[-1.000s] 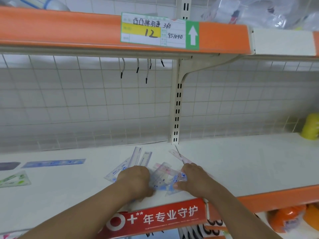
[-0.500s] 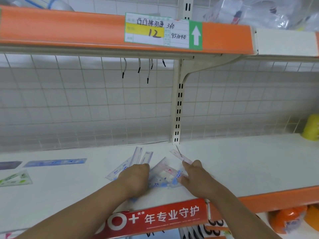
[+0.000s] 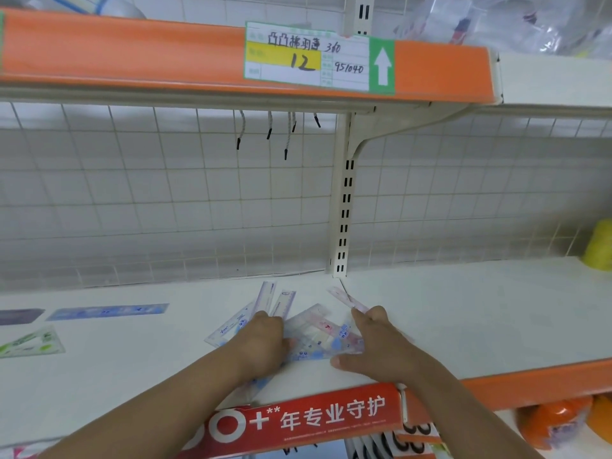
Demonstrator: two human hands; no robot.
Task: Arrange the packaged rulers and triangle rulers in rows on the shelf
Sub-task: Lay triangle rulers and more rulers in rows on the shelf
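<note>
Entry: shelf [image 3: 463,309], white deck, stocking in progress. Item one, a loose pile [image 3: 308,339] of clear packaged rulers near the front, left of the upright post [image 3: 342,210]: a triangle ruler pack [image 3: 314,326] lies on top, and straight ruler packs [image 3: 269,293] fan out behind it toward the wire grid back [image 3: 165,193]. Item two, my left hand [image 3: 261,339], fingers bent down over the pile's left side; its back hides whether they pinch a pack, so I cannot tell. Item three, my right hand [image 3: 374,346], fingers spread and lying flat against the pile's right side, thumb out on the deck. The hands are apart with the pile between them. Step, as I judge it: gathering and squaring the pile before dealing packs out. Already laid at far left: a blue ruler pack [image 3: 109,311] lying crosswise and a green triangle pack [image 3: 33,341] in front of it, so the rows look barely begun. The next move calls for lifting one pack clear of the slippery stack and setting it beside its like kind. Edges: the front lip with its red banner [image 3: 298,419] runs just below the pile, and a nudge toward me could tip packs off. Open room: bare deck between the pile and the blue pack, and a wide stretch right of the post as far as the yellow object [image 3: 599,246].
</note>
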